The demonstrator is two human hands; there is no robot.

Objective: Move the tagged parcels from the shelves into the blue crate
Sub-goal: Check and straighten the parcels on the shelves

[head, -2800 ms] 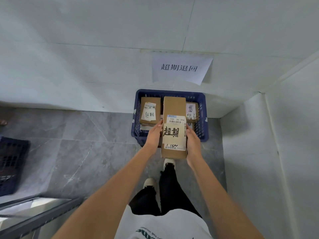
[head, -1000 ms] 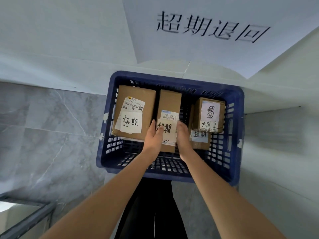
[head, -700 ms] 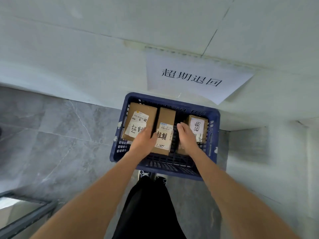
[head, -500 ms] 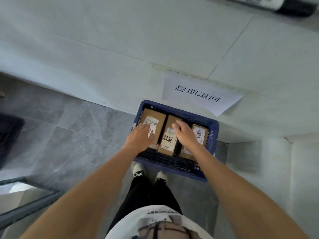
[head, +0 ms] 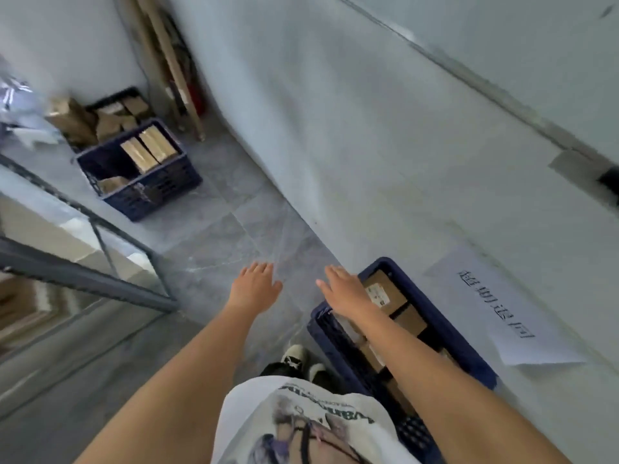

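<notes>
Both hands empty: left hand [head: 255, 287] over bare floor, fingers straight and loosely together; right hand [head: 345, 289] above the near-left rim of the blue crate [head: 469, 349], fingers straight, slightly spread. Tagged parcels [head: 385, 293] already inside, right of both palms. Shelf frame [head: 87, 276] to the left, nearer the left hand; likely next reach

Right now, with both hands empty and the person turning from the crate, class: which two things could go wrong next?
1. The crate sits right beside the shoes; a step back or sideways could catch its rim.
2. The frame is blurred from a fast turn, and a metal rack stands close on the left; the open left hand or arm might knock it. The right hand is also open.
</notes>
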